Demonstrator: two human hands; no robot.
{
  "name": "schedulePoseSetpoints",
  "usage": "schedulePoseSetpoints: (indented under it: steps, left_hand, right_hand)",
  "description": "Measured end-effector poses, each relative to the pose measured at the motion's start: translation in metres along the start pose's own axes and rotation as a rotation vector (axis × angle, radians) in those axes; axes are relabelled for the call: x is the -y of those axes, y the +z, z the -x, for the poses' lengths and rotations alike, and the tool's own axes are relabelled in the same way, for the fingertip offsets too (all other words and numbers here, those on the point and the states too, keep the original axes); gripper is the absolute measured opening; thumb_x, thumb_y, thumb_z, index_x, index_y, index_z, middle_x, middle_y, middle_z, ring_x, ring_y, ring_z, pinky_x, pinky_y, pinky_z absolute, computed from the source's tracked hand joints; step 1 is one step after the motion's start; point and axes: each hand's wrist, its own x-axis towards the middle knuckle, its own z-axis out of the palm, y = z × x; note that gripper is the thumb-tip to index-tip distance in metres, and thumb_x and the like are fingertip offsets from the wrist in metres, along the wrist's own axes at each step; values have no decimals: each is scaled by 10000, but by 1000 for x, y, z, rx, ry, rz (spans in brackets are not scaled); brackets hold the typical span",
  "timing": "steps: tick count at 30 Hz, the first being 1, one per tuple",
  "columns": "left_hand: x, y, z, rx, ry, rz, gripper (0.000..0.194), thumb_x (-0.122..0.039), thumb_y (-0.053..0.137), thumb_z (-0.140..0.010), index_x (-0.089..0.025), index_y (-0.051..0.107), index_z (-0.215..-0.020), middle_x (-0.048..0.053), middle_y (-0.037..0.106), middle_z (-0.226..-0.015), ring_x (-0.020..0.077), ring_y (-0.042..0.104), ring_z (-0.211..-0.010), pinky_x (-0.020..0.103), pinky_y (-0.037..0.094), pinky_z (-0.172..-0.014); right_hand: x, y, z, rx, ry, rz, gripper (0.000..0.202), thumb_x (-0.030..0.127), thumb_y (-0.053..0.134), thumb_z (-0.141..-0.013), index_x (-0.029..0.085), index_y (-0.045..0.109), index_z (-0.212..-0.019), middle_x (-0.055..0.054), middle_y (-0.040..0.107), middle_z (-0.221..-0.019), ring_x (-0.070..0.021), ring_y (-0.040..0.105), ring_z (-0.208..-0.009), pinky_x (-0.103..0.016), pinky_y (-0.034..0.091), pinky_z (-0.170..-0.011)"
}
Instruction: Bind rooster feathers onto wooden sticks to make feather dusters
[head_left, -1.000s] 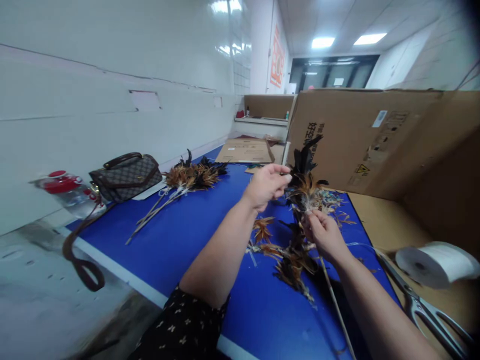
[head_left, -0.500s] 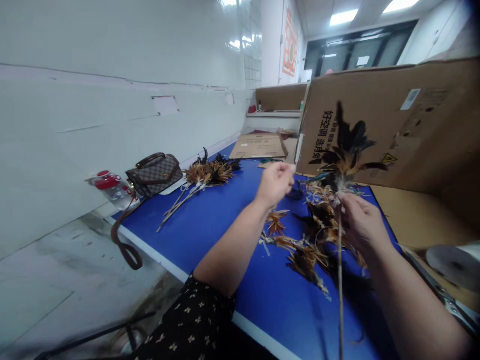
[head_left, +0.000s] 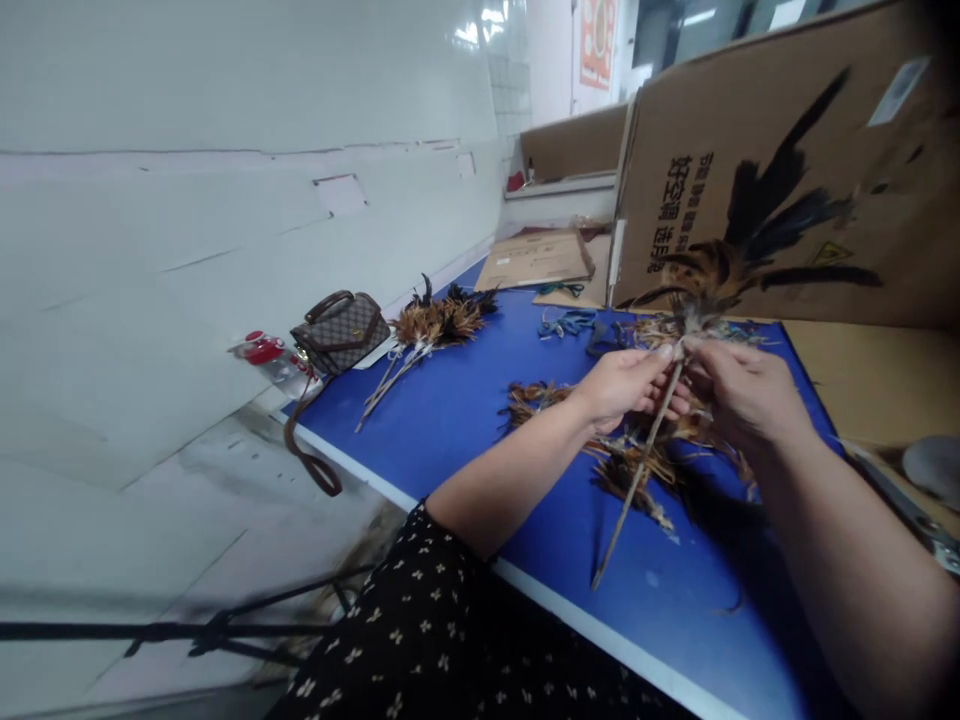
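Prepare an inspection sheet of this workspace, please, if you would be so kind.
Surface: blue table, partly covered by loose feathers.
Job's things: feathered stick held above the table; other feathered sticks lying together farther left.
Clutter: handbag beside bottle; scissors at right, cut off by the picture edge.
Hands: right hand pinches the held stick below its feathers; left hand close by, grip unclear.
Cables: nothing seen.
Surroundings: pale wall left, cardboard box right.
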Motion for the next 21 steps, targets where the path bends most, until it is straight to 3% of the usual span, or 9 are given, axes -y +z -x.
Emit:
schedulePoseSetpoints:
  steps: [6,11,13,16,18,21]
  left_hand:
    - [16,-39,23,-193,119,-305,366,-476,778,-956,-127,672,-972,19,706,-808,75,655,-621,203,499,-610]
    - [46,-71,38,-311,137,-549,232,-366,737,-969,-143,680,-933,3,691,-750,84,616,-574,224,489,-604]
    - [48,-87,38,-434,253,-697,184,-339,684,-999,-158,703,-976,26,706,-784,127,662,-666,263,530,-677]
    - [37,-114,40,-642,394,-1097,132,-249,626,-1018,-174,732,-992,106,754,-1007,204,711,-977,345,555,-936]
    - [30,-130,44,-796,286,-1354,182,-263,626,-1022,-167,744,-1121,169,730,-1218,274,659,-1223,410,499,-1097]
    - [30,-148,47,-1005,-86,-1483,563,-509,603,-1034,-113,642,-1433,276,609,-1460,408,522,-1439,533,434,-1175]
  right_hand:
    - [12,-8,-10,-71,-38,-123,237,231,763,-926,126,678,-731,56,399,-539,-70,302,-546,-385,154,-613]
    - [13,-13,-14,-50,-41,-90,320,217,744,-956,140,591,-686,62,407,-540,-45,345,-548,-377,181,-606]
    - [14,-12,-12,-63,-25,-58,317,231,751,-944,137,599,-682,58,425,-541,-42,374,-537,-359,202,-587]
    - [21,-12,-8,-86,-45,-60,280,266,789,-888,139,643,-686,55,445,-531,-47,383,-498,-301,218,-530]
    - [28,-15,-6,-122,-55,-66,229,271,816,-835,145,683,-699,44,471,-529,-62,396,-486,-270,229,-486]
    - [35,-28,-8,-177,-100,-41,197,294,826,-824,158,712,-738,33,485,-548,-75,397,-486,-254,243,-452]
